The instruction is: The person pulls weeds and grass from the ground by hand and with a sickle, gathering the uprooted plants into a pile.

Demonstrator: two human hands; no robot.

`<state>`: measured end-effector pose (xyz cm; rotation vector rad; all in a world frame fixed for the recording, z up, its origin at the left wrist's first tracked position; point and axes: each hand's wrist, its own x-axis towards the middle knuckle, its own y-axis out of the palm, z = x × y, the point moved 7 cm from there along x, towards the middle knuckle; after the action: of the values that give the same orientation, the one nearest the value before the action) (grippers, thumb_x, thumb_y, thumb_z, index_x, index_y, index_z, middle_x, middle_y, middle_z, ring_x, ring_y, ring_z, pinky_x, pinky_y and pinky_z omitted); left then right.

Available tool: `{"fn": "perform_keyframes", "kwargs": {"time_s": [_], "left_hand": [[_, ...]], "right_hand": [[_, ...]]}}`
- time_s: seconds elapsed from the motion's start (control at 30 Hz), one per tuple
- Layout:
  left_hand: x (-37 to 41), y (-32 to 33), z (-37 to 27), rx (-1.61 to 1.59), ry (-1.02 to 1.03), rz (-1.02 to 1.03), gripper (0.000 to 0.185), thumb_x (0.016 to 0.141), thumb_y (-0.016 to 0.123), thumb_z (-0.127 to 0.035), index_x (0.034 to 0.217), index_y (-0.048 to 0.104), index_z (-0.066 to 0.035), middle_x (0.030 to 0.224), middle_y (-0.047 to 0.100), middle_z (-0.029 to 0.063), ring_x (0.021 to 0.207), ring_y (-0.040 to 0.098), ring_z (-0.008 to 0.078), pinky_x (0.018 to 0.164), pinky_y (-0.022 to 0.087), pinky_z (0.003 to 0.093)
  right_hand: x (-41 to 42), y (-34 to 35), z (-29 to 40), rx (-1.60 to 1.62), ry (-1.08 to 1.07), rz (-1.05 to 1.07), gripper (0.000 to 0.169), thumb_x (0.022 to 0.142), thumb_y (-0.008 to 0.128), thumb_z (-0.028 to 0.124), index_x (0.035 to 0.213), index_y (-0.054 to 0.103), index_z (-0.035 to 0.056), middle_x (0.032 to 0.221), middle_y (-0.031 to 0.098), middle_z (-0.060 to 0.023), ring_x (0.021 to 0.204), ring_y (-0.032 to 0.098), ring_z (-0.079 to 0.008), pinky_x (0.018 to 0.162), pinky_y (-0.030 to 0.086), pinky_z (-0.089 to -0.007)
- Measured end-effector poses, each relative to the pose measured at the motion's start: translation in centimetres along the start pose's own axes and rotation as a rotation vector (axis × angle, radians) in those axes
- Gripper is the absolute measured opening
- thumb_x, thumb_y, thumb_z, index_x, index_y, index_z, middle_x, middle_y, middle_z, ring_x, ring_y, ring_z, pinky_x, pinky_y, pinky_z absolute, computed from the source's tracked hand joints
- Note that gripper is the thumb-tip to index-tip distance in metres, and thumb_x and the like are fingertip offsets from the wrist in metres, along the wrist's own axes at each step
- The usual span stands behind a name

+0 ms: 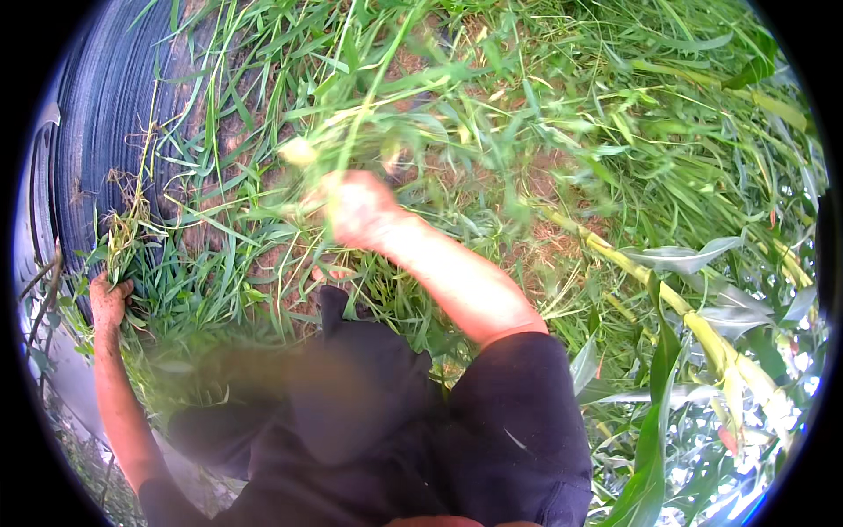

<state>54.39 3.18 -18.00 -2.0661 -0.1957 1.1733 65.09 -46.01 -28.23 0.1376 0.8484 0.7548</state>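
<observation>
My left hand (110,300), at the far left, is closed around a bunch of pulled weeds (127,244) whose stems and pale roots point up over the dark ribbed sheeting. Near the middle, my right hand (355,204) is blurred by motion, its fingers curled among long green grass blades (369,112). Blur and leaves hide just what its fingers enclose. Grass and leaves lie around and below both hands, with brown soil (540,178) showing between them.
Dark ribbed plastic sheeting (105,132) runs along the left side. A thick corn stalk (665,296) with broad leaves slants across the right. Dense grass (658,145) covers the upper right. Thin woody stems (49,296) stand at the left rim.
</observation>
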Motion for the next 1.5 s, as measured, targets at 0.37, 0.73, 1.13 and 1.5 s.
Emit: {"fn": "perform_keyframes", "kwargs": {"time_s": [0.37,0.73,1.13,1.5], "left_hand": [[-1.0,0.1,0.1,-0.053,-0.072,0.016,0.006,0.075,0.065,-0.002,0.082,0.064,0.000,0.061,0.059,0.0016,0.047,0.051,0.0128,0.046,0.040,0.0299],[-0.5,0.1,0.1,-0.021,-0.088,0.024,0.007,0.073,0.066,0.001,0.081,0.065,0.001,0.061,0.058,0.0016,0.049,0.051,0.0121,0.047,0.042,0.0294],[-1.0,0.4,-3.5,0.063,-0.066,0.042,0.008,0.072,0.063,0.002,0.080,0.064,0.000,0.055,0.057,0.0036,0.046,0.054,0.0130,0.045,0.042,0.0300],[-0.9,-0.3,-2.1,0.056,-0.055,0.026,0.008,0.073,0.066,-0.002,0.081,0.065,0.000,0.054,0.058,0.0045,0.044,0.054,0.0153,0.046,0.044,0.0305]], "right_hand": [[-15.8,-17.1,8.1,-0.273,-0.017,-1.262,0.053,0.079,0.075,0.038,0.115,0.055,0.0042,0.098,0.062,-0.0163,0.093,0.061,-0.0270,0.078,0.051,-0.0410],[-6.7,-40.3,7.1,-1.260,0.524,-1.131,0.064,0.072,0.073,0.052,0.110,0.063,0.0014,0.109,0.065,-0.0217,0.105,0.062,-0.0344,0.091,0.049,-0.0445],[-7.3,-34.3,11.0,-1.197,0.430,-1.464,0.041,0.081,0.062,0.031,0.100,0.067,-0.0045,0.106,0.067,-0.0268,0.100,0.067,-0.0395,0.091,0.053,-0.0447],[-10.3,-29.8,4.9,-1.620,0.414,-1.373,0.036,0.086,0.065,0.033,0.095,0.067,-0.0016,0.079,0.067,-0.0218,0.081,0.066,-0.0382,0.074,0.052,-0.0468]]}}
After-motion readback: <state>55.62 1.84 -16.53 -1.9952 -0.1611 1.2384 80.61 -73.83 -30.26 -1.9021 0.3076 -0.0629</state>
